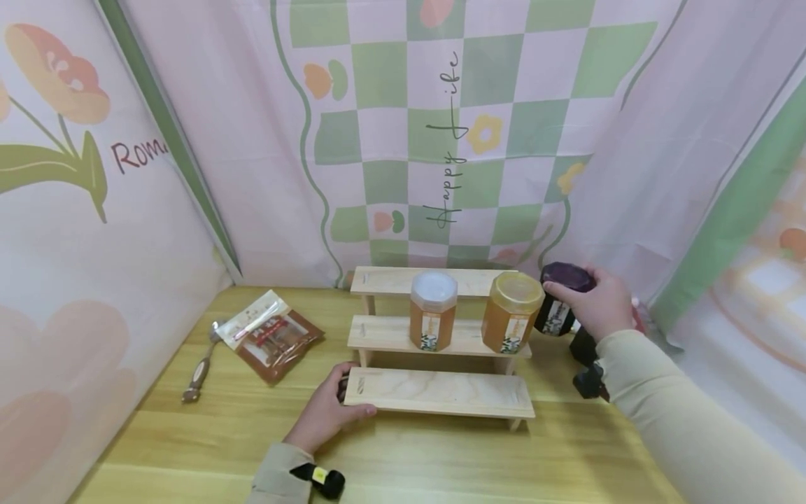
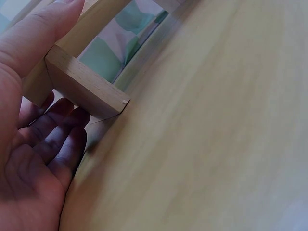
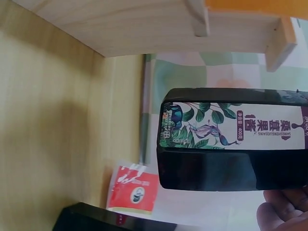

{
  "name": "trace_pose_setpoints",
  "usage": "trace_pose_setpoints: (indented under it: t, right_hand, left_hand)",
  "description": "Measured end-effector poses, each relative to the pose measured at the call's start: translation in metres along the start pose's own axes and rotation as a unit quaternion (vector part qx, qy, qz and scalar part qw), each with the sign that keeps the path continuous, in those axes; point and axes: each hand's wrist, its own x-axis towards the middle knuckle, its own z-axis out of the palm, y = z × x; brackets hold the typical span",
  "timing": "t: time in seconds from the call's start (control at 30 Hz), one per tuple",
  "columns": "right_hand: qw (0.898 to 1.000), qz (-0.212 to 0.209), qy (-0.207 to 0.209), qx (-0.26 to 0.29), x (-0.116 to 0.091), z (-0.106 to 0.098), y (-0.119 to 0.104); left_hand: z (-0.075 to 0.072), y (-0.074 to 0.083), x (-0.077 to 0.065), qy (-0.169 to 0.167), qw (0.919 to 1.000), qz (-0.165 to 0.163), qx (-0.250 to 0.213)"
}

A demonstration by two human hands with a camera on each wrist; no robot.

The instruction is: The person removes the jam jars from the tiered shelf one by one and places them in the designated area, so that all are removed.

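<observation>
My right hand (image 1: 607,304) holds a dark jam jar (image 1: 557,315) by its lid, to the right of a three-tier wooden display stand (image 1: 441,392). Up close in the right wrist view, the jar (image 3: 231,168) has a white label with leaves and Chinese print, and hangs above the table. On the middle tier stand two amber jars, one with a white lid (image 1: 433,322), one with a yellowish lid (image 1: 511,322). My left hand (image 1: 327,409) grips the left end of the lowest tier, thumb on the front edge. Its fingers (image 2: 72,149) curl beside the wooden leg (image 2: 89,89).
A brown-and-clear food packet (image 1: 273,339) lies on the table at left, beside a metal utensil with a patterned handle (image 1: 200,371). Right of the stand are a red packet (image 3: 134,189) and a black object (image 3: 106,219). A patterned curtain (image 1: 441,140) hangs behind the table.
</observation>
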Motion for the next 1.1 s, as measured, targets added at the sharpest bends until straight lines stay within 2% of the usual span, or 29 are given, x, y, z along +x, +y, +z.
trace_pose_setpoints:
  t: [0.23, 0.5, 1.1]
  right_hand:
    - [0.999, 0.014, -0.004, 0.032, -0.003, 0.009, 0.008]
    - [1.000, 0.007, 0.019, 0.013, -0.008, 0.017, 0.017]
    - [0.999, 0.012, 0.029, 0.002, -0.019, 0.035, 0.035]
  left_hand:
    - [0.000, -0.002, 0.001, 0.004, 1.0000, -0.001, 0.006]
    - [0.001, -0.002, 0.001, 0.004, 1.0000, -0.001, 0.008]
    - [0.000, 0.001, 0.000, 0.004, 1.0000, -0.006, 0.002]
